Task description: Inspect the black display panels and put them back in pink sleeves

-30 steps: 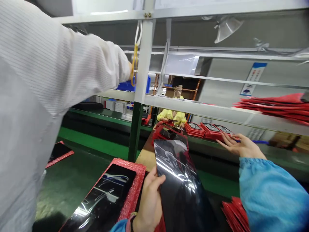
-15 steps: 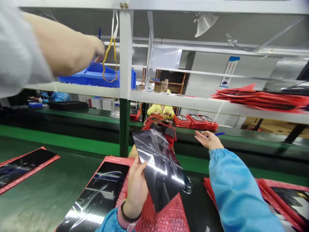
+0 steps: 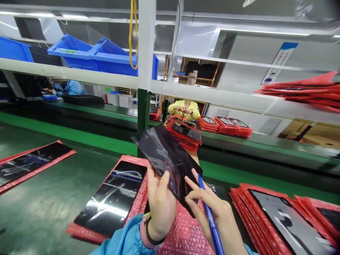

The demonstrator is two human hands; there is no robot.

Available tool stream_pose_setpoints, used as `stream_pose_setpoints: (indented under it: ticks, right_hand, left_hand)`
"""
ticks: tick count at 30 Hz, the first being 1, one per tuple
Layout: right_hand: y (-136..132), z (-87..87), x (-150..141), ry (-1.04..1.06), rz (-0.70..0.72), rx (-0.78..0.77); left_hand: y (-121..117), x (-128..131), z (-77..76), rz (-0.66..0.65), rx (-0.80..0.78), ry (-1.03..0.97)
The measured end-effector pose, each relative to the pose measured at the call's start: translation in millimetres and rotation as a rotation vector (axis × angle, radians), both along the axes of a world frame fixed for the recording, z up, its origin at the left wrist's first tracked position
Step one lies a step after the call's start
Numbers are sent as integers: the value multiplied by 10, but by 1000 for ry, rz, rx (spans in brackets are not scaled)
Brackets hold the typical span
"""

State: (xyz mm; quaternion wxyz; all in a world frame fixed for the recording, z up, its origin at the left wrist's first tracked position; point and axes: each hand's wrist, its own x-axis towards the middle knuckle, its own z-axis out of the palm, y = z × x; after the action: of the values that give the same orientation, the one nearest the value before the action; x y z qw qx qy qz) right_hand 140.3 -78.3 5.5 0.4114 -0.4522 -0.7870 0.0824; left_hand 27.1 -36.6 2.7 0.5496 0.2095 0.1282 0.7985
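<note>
Above the near edge of the green-topped workbench (image 3: 50,209), a glossy black rectangular panel in clear film (image 3: 164,159) is raised off the surface and tilted. Its long axis runs diagonally from the hands up and leftward, toward the far side of the bench. The left hand (image 3: 160,205) is the nearer to its middle, curled and clasping the panel's lower long edge, with the fingers (image 3: 156,180) standing up behind it.

The right hand (image 3: 217,212) lies just to the right, closed in a writing grip around a slim blue marker pen (image 3: 205,202). The pen's tip sits at the panel's right corner, though whether it touches cannot be told.

Under both hands lies a pink-red bubble-wrap pouch (image 3: 183,237). Beside it on the left, a second black panel rests on a red bubble-wrap mailer (image 3: 111,202), with a third mailer (image 3: 34,164) towards the bench's left edge. Red packs (image 3: 278,219) are stacked at the right. Beyond the far edge, a co-worker in a yellow smock (image 3: 184,109) sits behind red stacks (image 3: 225,126), below blue plastic bins (image 3: 92,56).
</note>
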Motion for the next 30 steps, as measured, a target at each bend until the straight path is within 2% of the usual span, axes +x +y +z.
stream_pose_setpoints:
  ticks: [10, 17, 22, 30]
  right_hand:
    - [-39, -52, -102, 130, -28, 95]
    - [-60, 39, -74, 83, -2, 70]
    - [-59, 64, -90, 82, 43, 44]
    - [-30, 95, -177, 53, 65, 149]
  left_hand:
    - [-67, -57, 34, 8, 39, -18]
    - [-87, -141, 130, 42, -29, 19]
    - [-107, -181, 153, 44, -38, -30]
    - [-174, -202, 134, 24, 10, -82]
